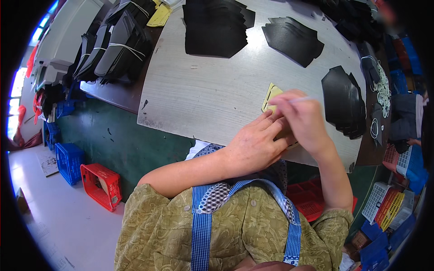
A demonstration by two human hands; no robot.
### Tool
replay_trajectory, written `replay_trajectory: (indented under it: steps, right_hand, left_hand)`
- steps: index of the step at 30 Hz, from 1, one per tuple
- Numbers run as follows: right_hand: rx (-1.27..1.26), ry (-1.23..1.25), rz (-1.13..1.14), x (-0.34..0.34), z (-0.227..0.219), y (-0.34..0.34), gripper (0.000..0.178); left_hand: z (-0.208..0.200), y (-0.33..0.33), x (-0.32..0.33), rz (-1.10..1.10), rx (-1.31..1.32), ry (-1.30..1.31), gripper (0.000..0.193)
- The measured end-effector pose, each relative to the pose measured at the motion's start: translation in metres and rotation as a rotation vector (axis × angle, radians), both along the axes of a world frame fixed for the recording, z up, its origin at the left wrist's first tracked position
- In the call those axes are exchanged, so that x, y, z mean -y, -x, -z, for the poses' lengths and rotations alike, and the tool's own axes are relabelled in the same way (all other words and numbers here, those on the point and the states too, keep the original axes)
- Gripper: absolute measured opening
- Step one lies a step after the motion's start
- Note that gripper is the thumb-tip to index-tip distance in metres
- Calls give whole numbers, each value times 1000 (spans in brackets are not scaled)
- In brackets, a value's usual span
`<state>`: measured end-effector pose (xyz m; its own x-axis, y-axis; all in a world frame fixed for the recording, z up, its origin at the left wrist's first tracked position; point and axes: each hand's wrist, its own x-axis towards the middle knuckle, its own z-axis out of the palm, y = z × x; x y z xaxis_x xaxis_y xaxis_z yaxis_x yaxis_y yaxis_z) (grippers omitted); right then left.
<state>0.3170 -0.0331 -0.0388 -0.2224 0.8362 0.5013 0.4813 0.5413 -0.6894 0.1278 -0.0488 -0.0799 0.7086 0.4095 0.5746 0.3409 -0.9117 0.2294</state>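
A pale yellow flat template (271,95) lies on the grey table (199,90), mostly covered by my hands. My left hand (255,144) presses flat on it, fingers spread toward the upper right. My right hand (302,118) is above it, fingers pinched around a thin silvery pen-like tool whose tip points right. What lies under the template is hidden.
Stacks of black cut pieces (214,27) (294,39) (346,101) lie on the table. Bundled black pieces (120,43) sit on a darker bench at left. White rubber bands (383,88) lie at right. Red and blue crates (101,185) (68,160) stand on the floor.
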Motion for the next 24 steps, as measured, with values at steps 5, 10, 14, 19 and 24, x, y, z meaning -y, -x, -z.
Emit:
replay_trajectory:
  steps: [5,10,14,19,24]
  right_hand:
    - [168,-32,232,-31,-11,-8,21]
    - [149,-1,280,17,11,-36,22]
    - [253,13,307,48,25,-52,20]
    - [339,-182,157,56,33,-47,18]
    - [-23,-117,422,53,8,-40,10]
  left_hand:
    - [-3,-5,0,-16,-17,9,38]
    - [4,-9,-8,-50,-17,-61,42]
    - [7,-9,-15,-79,-31,-76,42]
    - [-17,-11,-28,-40,-133,-61,34]
    - [-64,-19,-54,79,-285,-40,52]
